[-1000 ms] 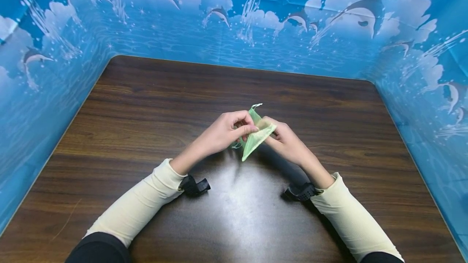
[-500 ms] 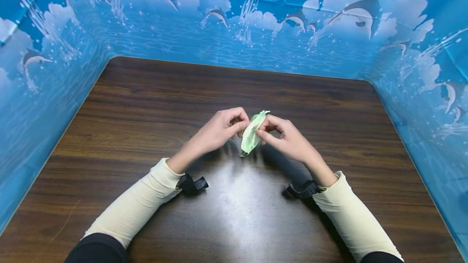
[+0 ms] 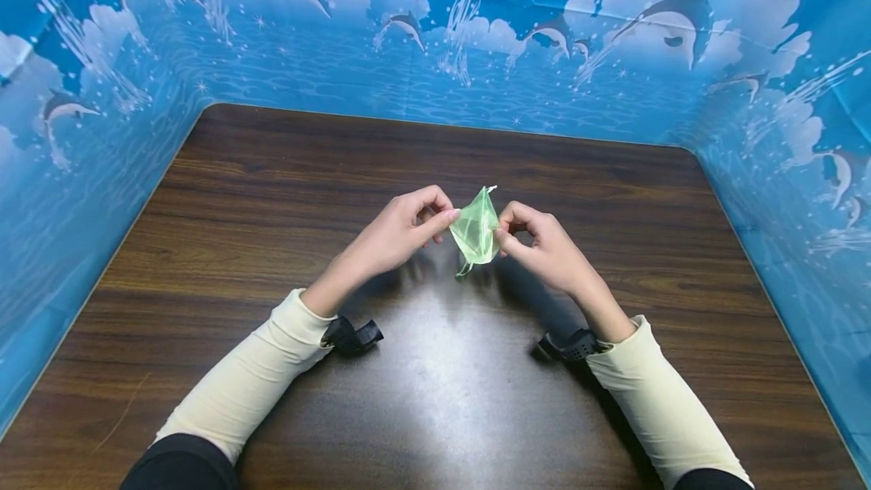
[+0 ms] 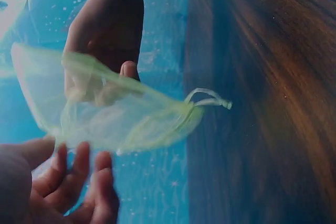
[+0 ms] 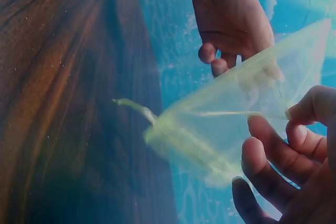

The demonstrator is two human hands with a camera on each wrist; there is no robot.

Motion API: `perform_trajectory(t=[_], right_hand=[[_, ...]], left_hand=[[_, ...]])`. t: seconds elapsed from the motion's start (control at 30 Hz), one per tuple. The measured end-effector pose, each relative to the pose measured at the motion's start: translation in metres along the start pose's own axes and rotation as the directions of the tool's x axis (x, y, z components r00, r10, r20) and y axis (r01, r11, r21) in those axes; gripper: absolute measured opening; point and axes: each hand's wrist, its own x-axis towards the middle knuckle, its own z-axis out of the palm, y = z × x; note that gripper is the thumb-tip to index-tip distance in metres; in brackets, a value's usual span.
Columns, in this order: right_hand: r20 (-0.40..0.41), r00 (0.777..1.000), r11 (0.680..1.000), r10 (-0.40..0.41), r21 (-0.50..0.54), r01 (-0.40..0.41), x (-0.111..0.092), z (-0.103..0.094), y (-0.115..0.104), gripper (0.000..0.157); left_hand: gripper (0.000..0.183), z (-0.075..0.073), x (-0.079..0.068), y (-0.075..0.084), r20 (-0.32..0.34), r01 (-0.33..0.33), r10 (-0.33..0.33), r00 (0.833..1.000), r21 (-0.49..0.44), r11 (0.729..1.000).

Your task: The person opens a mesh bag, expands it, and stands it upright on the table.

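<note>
A small sheer green drawstring pouch point(image 3: 475, 229) hangs spread between both hands above the table. My left hand point(image 3: 418, 219) pinches its left side between thumb and fingertips. On the opposite side, my right hand point(image 3: 537, 242) pinches the fabric the same way. In the left wrist view the pouch point(image 4: 131, 111) is see-through, with a looped cord point(image 4: 207, 98) sticking out of one end. The right wrist view shows the pouch point(image 5: 220, 119) widened, the other hand's fingers visible through the mesh.
A dark wood-grain table point(image 3: 272, 172) lies under the hands. Blue dolphin-print cloth point(image 3: 435, 59) walls its back and sides. Black wrist cameras point(image 3: 354, 336) are strapped at both cuffs, close over the tabletop.
The pouch has turned from a narrow, folded shape to a flat, spread one. My hands have drawn slightly apart, and the left has moved a little up and left.
</note>
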Motion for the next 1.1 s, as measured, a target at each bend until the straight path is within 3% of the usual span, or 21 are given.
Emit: perform_trajectory(t=[0.2,0.37,0.5,0.7,0.8,0.87,0.97,1.1], right_hand=[[-0.022,0.999,0.999,-0.043,-0.019,0.043,0.001,0.005,0.0,0.009],[0.003,0.998,0.997,-0.07,-0.027,0.07,-0.001,0.009,-0.003,0.005],[0.021,0.996,0.995,-0.09,-0.036,0.09,-0.001,0.011,-0.004,0.006],[-0.055,0.994,0.992,-0.094,-0.089,0.089,-0.002,0.008,-0.001,0.008],[-0.044,0.996,0.994,-0.077,-0.085,0.073,-0.001,0.006,0.0,0.006],[-0.021,0.998,0.997,-0.054,-0.061,0.053,0.0,0.004,0.0,0.002],[-0.007,1.0,1.0,-0.022,0.021,0.022,0.0,0.003,-0.002,0.019],[-0.071,0.997,0.992,-0.015,0.122,0.023,0.001,0.002,-0.006,0.028]], left_hand=[[0.024,0.002,0.0,0.0,0.121,0.074,-0.064,0.991,-0.082,0.994],[0.016,0.006,0.0,0.0,0.174,0.058,-0.04,0.984,-0.098,0.994],[0.011,0.007,0.0,0.0,0.158,0.023,-0.008,0.987,-0.092,0.996],[0.007,0.001,-0.002,0.001,0.079,0.053,-0.049,0.996,-0.051,0.997],[0.007,0.0,-0.002,0.001,0.031,0.053,-0.052,0.998,-0.05,0.997],[0.007,0.0,-0.001,0.001,0.019,0.027,-0.026,0.999,-0.046,0.999],[0.007,0.002,-0.001,0.001,0.033,-0.043,0.043,0.999,-0.019,0.999],[0.004,0.005,-0.001,0.001,0.045,-0.14,0.137,0.989,0.058,0.988]])
